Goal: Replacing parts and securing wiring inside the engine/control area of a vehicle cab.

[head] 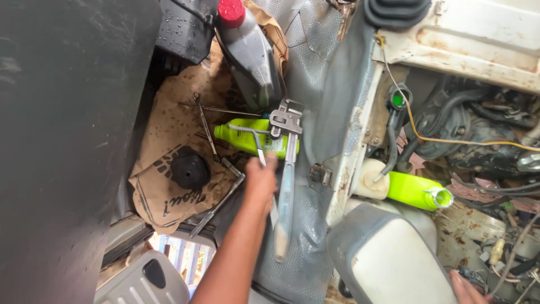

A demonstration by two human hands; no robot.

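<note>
Left hand [261, 183] reaches forward and pinches a thin bent metal rod [256, 141] at its lower end. My right hand [467, 287] only peeks in at the bottom edge, so I cannot tell its grip. The rod runs away from me, over a green bottle [247, 135], just beside a wrench [287, 169].
</note>
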